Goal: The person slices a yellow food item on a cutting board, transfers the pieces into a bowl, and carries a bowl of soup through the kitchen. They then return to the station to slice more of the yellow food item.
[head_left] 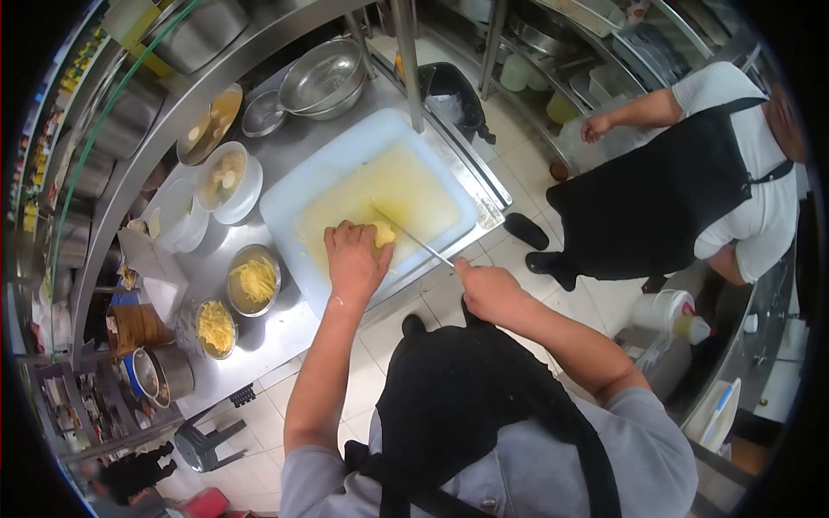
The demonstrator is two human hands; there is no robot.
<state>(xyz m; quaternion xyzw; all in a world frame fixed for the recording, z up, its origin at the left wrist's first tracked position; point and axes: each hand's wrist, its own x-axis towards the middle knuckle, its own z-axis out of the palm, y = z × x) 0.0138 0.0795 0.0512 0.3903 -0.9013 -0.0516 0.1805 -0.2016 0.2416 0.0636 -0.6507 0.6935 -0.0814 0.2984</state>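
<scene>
My left hand presses curled fingers down on a peeled yellow potato at the near side of the cutting board. In my right hand is the handle of a knife. Its blade points to the upper left and lies right beside the potato and the left fingertips. Wet yellow juice spreads over the board around the blade. The board sits inside a pale blue tray. To the left stand a metal bowl and a smaller container, both with yellow strips.
Bowls of pale food stand on the steel table at left, with metal strainers at the back. A shelf post rises behind the tray. At right, a person in a black apron stands close by. A stool is below left.
</scene>
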